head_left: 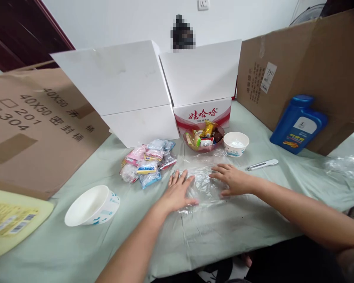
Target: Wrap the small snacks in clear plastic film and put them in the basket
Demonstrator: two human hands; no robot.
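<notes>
In the head view, the bare left hand (pixel 177 193) and bare right hand (pixel 233 181) rest with fingers loosely spread, gripping nothing, on a crinkled, clear plastic sheet (pixel 205 182) lying on the pale green tablecloth (pixel 194 243), near colourful plastic-wrapped packets (pixel 149 167).

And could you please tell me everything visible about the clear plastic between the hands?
The clear plastic looks like thin, glossy, creased film; whether sheet or bag is unclear. It lies roughly flat on the pale green cloth, nearer the wearer than the snack bowl. The left hand and right hand, fingers spread, appear to rest on its opposite sides.
</notes>
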